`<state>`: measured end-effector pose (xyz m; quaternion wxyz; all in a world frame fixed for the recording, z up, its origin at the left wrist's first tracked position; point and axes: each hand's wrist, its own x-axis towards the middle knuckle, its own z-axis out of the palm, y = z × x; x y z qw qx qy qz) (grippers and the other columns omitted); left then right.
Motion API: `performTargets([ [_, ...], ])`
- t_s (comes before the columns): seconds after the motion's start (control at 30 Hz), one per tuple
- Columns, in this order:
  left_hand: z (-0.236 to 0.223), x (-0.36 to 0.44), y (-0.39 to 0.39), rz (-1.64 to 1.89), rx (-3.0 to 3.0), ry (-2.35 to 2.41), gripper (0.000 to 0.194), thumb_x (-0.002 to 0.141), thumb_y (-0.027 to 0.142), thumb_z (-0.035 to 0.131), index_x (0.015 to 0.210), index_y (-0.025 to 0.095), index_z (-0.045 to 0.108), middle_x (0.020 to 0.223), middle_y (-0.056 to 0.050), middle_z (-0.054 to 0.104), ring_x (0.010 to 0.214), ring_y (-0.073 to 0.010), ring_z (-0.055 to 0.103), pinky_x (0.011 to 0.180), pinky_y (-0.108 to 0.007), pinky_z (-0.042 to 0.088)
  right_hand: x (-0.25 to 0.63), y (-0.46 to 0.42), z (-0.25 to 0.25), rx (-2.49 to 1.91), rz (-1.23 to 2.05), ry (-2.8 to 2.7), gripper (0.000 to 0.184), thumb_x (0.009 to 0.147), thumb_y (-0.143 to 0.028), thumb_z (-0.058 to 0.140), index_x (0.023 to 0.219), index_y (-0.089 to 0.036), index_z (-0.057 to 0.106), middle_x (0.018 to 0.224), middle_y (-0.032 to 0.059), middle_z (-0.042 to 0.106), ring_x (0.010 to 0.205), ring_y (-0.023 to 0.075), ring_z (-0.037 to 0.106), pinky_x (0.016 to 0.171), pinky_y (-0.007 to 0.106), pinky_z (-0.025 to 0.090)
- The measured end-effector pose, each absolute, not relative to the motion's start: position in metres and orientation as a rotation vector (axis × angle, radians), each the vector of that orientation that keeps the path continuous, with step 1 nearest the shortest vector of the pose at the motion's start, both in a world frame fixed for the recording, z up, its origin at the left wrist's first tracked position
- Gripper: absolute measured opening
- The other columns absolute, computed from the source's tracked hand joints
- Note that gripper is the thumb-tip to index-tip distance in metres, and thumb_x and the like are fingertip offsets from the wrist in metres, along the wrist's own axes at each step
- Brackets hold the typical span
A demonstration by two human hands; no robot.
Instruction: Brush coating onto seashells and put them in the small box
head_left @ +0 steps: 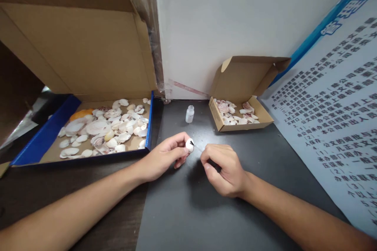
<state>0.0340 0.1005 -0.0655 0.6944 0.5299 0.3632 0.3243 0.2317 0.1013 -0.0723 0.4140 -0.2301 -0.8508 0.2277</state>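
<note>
My left hand (173, 149) is closed, holding a small white shell-like piece (189, 145) between thumb and fingers. A dark mark shows on the piece's face. Just to its right, my right hand (221, 167) is curled in a pinch, its fingertips turned toward the white piece but apart from it. Something thin and pale seems to stick out from those fingertips, too faint to name. Beyond both hands, a small clear bottle (190, 114) with a white label stands upright on the dark table mat (176, 211), no cap on it.
At left, a blue-edged cardboard box (149, 125) with its lid raised holds many loose seashells (123, 125). A smaller open cardboard box (244, 127) with shells (228, 111) stands at back right. A white wall (218, 19) and a printed poster (330, 125) bound the table.
</note>
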Motion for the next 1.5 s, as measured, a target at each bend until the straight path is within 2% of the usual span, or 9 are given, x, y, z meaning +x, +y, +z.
performTargets([
  [0.37, -0.0687, 0.0340, 0.1005, 0.776, 1.225, 0.833, 0.020, 0.090, 0.035, 0.056, 0.085, 0.019, 0.044, 0.062, 0.008, 0.040, 0.052, -0.0069, 0.035, 0.050, -0.021, 0.028, 0.2318, 0.0991, -0.0700, -0.662, 0.537, -2.131, 0.012, 0.077, -0.011, 0.043, 0.070, -0.021, 0.042, 0.057, -0.0037, 0.041, 0.050, 0.0114, 0.036, 0.051, 0.026, 0.030],
  [0.53, -0.0689, 0.0347, 0.1002, 0.732, 1.298, 0.844, 0.026, 0.092, 0.043, 0.055, 0.088, 0.020, 0.044, 0.064, 0.008, 0.041, 0.051, -0.0067, 0.036, 0.048, -0.021, 0.027, 0.2299, 0.0980, -0.0701, -0.521, 0.617, -2.160, 0.012, 0.074, -0.011, 0.041, 0.069, -0.022, 0.040, 0.057, -0.0036, 0.041, 0.050, 0.0119, 0.036, 0.052, 0.026, 0.030],
  [0.67, -0.0659, 0.0350, 0.1001, 0.712, 1.319, 0.854, 0.030, 0.091, 0.046, 0.056, 0.088, 0.019, 0.044, 0.065, 0.008, 0.042, 0.052, -0.0071, 0.037, 0.049, -0.021, 0.030, 0.2307, 0.0996, -0.0702, -0.572, 0.603, -2.138, 0.012, 0.077, -0.011, 0.042, 0.070, -0.021, 0.041, 0.058, -0.0033, 0.041, 0.051, 0.0118, 0.037, 0.052, 0.026, 0.031],
  [0.8, -0.0649, 0.0349, 0.1000, 0.692, 1.337, 0.854, 0.029, 0.091, 0.046, 0.055, 0.088, 0.019, 0.045, 0.064, 0.008, 0.041, 0.052, -0.0074, 0.035, 0.049, -0.021, 0.029, 0.2325, 0.1004, -0.0696, -0.668, 0.576, -2.100, 0.012, 0.079, -0.011, 0.044, 0.072, -0.021, 0.042, 0.059, -0.0035, 0.042, 0.051, 0.0113, 0.037, 0.052, 0.025, 0.031],
  [1.03, -0.0664, 0.0345, 0.0994, 0.701, 1.336, 0.838, 0.026, 0.091, 0.042, 0.055, 0.089, 0.019, 0.045, 0.067, 0.008, 0.041, 0.053, -0.0072, 0.033, 0.049, -0.021, 0.027, 0.2287, 0.0963, -0.0692, -0.474, 0.675, -2.142, 0.012, 0.075, -0.011, 0.042, 0.071, -0.022, 0.040, 0.057, -0.0039, 0.040, 0.050, 0.0117, 0.035, 0.052, 0.026, 0.030],
  [1.27, -0.0645, 0.0346, 0.0995, 0.686, 1.335, 0.870, 0.027, 0.092, 0.043, 0.054, 0.088, 0.018, 0.045, 0.063, 0.008, 0.040, 0.052, -0.0072, 0.034, 0.050, -0.021, 0.027, 0.2336, 0.1018, -0.0678, -0.745, 0.589, -2.066, 0.014, 0.080, -0.012, 0.044, 0.070, -0.021, 0.043, 0.057, -0.0048, 0.039, 0.048, 0.0102, 0.035, 0.050, 0.024, 0.029],
  [1.5, -0.0657, 0.0332, 0.1015, 0.691, 1.258, 0.857, 0.026, 0.087, 0.041, 0.060, 0.085, 0.019, 0.047, 0.065, 0.006, 0.044, 0.054, -0.0078, 0.037, 0.051, -0.021, 0.030, 0.2330, 0.0991, -0.0681, -0.575, 0.676, -2.098, 0.012, 0.078, -0.013, 0.043, 0.069, -0.021, 0.042, 0.057, -0.0041, 0.041, 0.049, 0.0104, 0.037, 0.051, 0.024, 0.031],
])
